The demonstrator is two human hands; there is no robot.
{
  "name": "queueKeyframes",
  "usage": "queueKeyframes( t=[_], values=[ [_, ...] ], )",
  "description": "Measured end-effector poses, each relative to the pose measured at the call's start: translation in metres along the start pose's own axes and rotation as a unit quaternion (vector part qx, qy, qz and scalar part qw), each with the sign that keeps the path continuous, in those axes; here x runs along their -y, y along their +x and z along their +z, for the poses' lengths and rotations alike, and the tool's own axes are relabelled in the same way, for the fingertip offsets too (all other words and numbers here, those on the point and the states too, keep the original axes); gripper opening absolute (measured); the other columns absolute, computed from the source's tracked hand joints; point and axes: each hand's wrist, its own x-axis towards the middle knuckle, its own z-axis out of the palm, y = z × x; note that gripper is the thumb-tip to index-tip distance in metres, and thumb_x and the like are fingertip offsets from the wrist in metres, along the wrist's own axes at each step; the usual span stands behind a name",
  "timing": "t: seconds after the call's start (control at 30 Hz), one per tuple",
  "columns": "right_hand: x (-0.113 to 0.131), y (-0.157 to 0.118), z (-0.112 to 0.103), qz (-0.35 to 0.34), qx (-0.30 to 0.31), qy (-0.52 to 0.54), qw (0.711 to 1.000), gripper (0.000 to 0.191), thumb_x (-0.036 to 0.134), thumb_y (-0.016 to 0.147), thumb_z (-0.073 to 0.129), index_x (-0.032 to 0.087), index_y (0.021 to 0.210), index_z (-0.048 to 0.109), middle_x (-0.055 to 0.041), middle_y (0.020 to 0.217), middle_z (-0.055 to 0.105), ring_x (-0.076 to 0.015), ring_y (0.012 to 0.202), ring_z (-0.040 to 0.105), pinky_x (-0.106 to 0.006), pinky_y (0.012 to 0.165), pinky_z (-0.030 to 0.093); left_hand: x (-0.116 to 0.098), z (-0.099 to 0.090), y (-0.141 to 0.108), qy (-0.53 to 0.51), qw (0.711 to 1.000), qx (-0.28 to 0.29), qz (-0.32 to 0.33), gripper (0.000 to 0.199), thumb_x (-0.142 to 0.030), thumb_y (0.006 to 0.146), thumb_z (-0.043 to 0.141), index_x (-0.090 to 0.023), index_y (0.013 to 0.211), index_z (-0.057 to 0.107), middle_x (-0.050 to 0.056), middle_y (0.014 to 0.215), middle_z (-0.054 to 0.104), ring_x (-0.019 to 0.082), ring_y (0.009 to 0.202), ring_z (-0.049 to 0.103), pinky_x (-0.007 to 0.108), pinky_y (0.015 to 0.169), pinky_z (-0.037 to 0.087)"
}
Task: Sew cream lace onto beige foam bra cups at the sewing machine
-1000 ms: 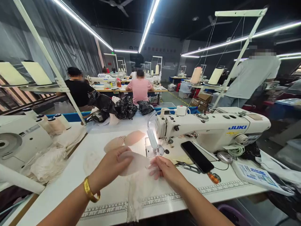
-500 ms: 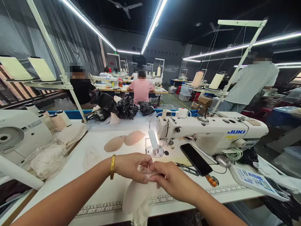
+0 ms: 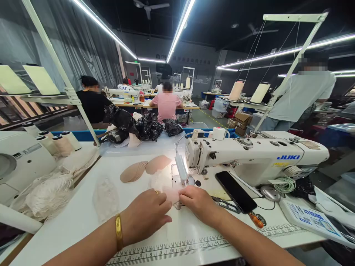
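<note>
A thin, pale pink fabric piece [image 3: 169,193] lies between my hands, just in front of the sewing machine's needle area. My right hand [image 3: 200,204] pinches its right edge with thumb and fingertips. My left hand [image 3: 146,214], wearing a ring and a gold bracelet, is curled at the fabric's left side; the fingertips' grip is partly hidden. Sheer whitish material [image 3: 158,180] spreads beyond the left fingers. The white sewing machine [image 3: 257,155] stands behind my right hand, its lamp [image 3: 181,167] lighting the needle plate. Fanned beige oval pads [image 3: 134,172] rest beyond my left hand.
Right of my right hand are thread snips [image 3: 226,204], a black phone [image 3: 235,192] and an orange-handled item [image 3: 256,220]. A sheer piece [image 3: 105,199] lies at left near crumpled white mesh [image 3: 51,195]. A ruler strip [image 3: 172,251] runs along the table front. Black bags [image 3: 149,126] sit behind.
Both hands have moved apart and the fabric has gone from hanging over the table's front edge to lying near the needle area. My left hand has shifted down and left.
</note>
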Motion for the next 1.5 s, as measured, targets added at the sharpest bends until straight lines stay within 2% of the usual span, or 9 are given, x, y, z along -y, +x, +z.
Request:
queueKeyframes(
  t=[0.03, 0.1, 0.27, 0.4, 0.67, 0.8, 0.97, 1.33, 1.5],
  values=[
    [-0.006, -0.002, 0.001, 0.0, 0.019, 0.016, 1.0, 0.027, 0.006, 0.099, 0.052, 0.021, 0.099, 0.074, -0.0039, 0.101, 0.077, -0.0219, 0.087, 0.067, -0.029, 0.072, 0.048, -0.001, 0.003, 0.005, -0.001, 1.0, -0.018, 0.02, 0.009, -0.015, 0.089, 0.069, -0.02, 0.087, 0.062, 0.003, 0.082, 0.067, 0.023, 0.071, 0.06, 0.036, 0.062, 0.041],
    [-0.016, -0.004, 0.0, 0.005, 0.03, 0.052, 0.998, 0.029, 0.004, 0.098, 0.053, 0.022, 0.103, 0.074, -0.0035, 0.106, 0.077, -0.0215, 0.093, 0.067, -0.029, 0.075, 0.048, 0.0, 0.011, 0.019, 0.002, 0.998, -0.042, 0.052, 0.017, -0.001, 0.087, 0.06, -0.018, 0.09, 0.062, 0.004, 0.084, 0.066, 0.023, 0.075, 0.06, 0.036, 0.068, 0.044],
    [-0.029, -0.012, -0.006, -0.037, -0.025, 0.068, 0.997, 0.035, 0.0, 0.097, 0.048, 0.022, 0.109, 0.071, -0.0062, 0.123, 0.073, -0.023, 0.107, 0.063, -0.034, 0.088, 0.051, 0.008, 0.04, 0.04, -0.002, 0.999, 0.011, 0.035, 0.021, 0.0, 0.075, 0.063, -0.019, 0.073, 0.054, 0.003, 0.071, 0.058, 0.022, 0.064, 0.054, 0.035, 0.058, 0.036],
    [-0.034, -0.022, -0.009, -0.023, -0.036, 0.067, 0.997, 0.035, 0.002, 0.096, 0.051, 0.025, 0.112, 0.072, -0.0036, 0.099, 0.069, -0.02, 0.088, 0.058, -0.031, 0.078, 0.051, 0.008, 0.056, 0.036, -0.032, 0.996, -0.076, 0.033, 0.021, 0.001, 0.08, 0.057, -0.019, 0.074, 0.053, 0.003, 0.079, 0.06, 0.022, 0.072, 0.055, 0.034, 0.064, 0.039],
    [-0.032, -0.021, -0.011, -0.02, -0.011, 0.098, 0.995, 0.034, 0.005, 0.1, 0.05, 0.025, 0.115, 0.073, -0.0037, 0.094, 0.066, -0.0192, 0.086, 0.054, -0.029, 0.074, 0.049, 0.005, 0.058, 0.037, -0.044, 0.99, -0.131, 0.028, 0.022, 0.003, 0.079, 0.049, -0.018, 0.078, 0.053, 0.001, 0.077, 0.056, 0.02, 0.067, 0.045, 0.034, 0.071, 0.04],
    [-0.029, -0.022, -0.013, -0.014, 0.006, 0.102, 0.995, 0.035, 0.004, 0.099, 0.05, 0.024, 0.113, 0.074, -0.0041, 0.096, 0.066, -0.0194, 0.088, 0.055, -0.028, 0.074, 0.049, 0.004, 0.058, 0.038, -0.031, 0.99, -0.134, 0.024, 0.026, 0.005, 0.077, 0.046, -0.017, 0.085, 0.056, 0.001, 0.077, 0.054, 0.02, 0.067, 0.042, 0.035, 0.073, 0.039],
    [-0.03, -0.023, -0.013, -0.015, 0.001, 0.109, 0.994, 0.036, 0.002, 0.097, 0.049, 0.023, 0.114, 0.072, -0.0043, 0.095, 0.066, -0.0194, 0.087, 0.054, -0.028, 0.073, 0.048, 0.004, 0.057, 0.038, -0.025, 0.99, -0.138, 0.026, 0.025, 0.002, 0.078, 0.048, -0.017, 0.091, 0.059, 0.002, 0.08, 0.056, 0.021, 0.071, 0.046, 0.037, 0.077, 0.039],
    [-0.027, -0.021, -0.014, 0.025, 0.029, 0.113, 0.993, 0.03, 0.007, 0.1, 0.049, 0.021, 0.121, 0.066, -0.0057, 0.094, 0.062, -0.0213, 0.087, 0.052, -0.031, 0.073, 0.048, 0.003, 0.069, 0.039, -0.015, 0.988, -0.147, 0.048, 0.019, -0.002, 0.083, 0.051, -0.019, 0.081, 0.06, 0.003, 0.083, 0.058, 0.02, 0.076, 0.049, 0.04, 0.084, 0.039],
    [-0.026, -0.018, -0.011, 0.038, 0.025, 0.098, 0.994, 0.029, 0.006, 0.098, 0.05, 0.021, 0.117, 0.066, -0.0056, 0.092, 0.061, -0.0225, 0.086, 0.052, -0.032, 0.073, 0.049, 0.005, 0.068, 0.039, -0.08, 0.982, -0.166, 0.028, 0.017, -0.004, 0.089, 0.055, -0.019, 0.092, 0.063, 0.005, 0.093, 0.066, 0.02, 0.079, 0.054, 0.038, 0.082, 0.042]
  ],
)
